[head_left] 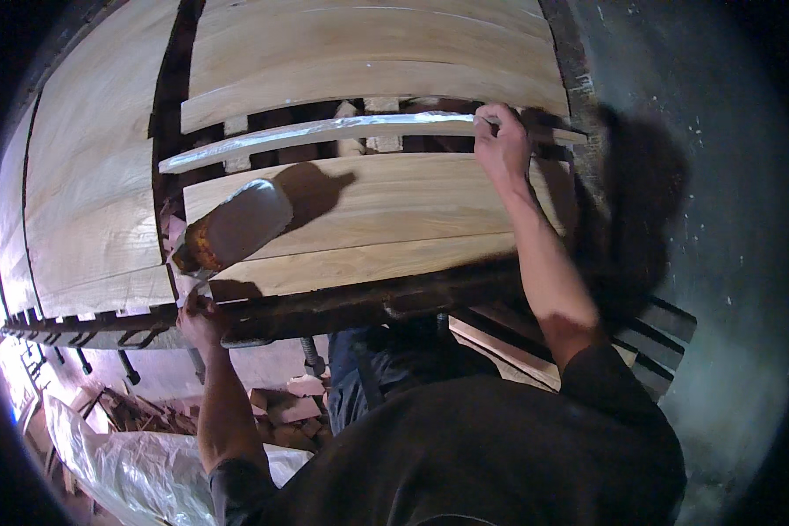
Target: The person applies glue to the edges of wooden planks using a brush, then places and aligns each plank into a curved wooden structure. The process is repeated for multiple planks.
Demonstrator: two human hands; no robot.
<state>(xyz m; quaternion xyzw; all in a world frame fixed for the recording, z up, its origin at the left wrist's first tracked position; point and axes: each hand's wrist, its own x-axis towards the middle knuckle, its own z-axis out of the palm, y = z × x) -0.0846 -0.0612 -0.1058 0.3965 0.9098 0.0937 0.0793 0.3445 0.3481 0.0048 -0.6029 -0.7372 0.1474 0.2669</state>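
Note:
My left hand [202, 321] is closed at the narrow end of a whitish, bottle-like container [250, 216] with a brown-stained lower part. The container is tilted over the front left of the boards, and its broad end points away to the right. A narrow wooden strip [307, 136] lies across a gap between wide pale boards [368, 197]. Along its upper face runs a wet-looking white smear [359, 123], up to my fingers. My right hand [502, 140] is pinched at the strip's right part; the fingertips are partly hidden.
A dark metal frame edge [394, 298] with bolts [312, 355] runs in front of me. More wide boards [96, 175] lie to the left. Below are wood scraps [289, 409] and clear plastic sheeting [140, 469]. Grey floor [719, 289] extends at right, beside stacked slats [662, 337].

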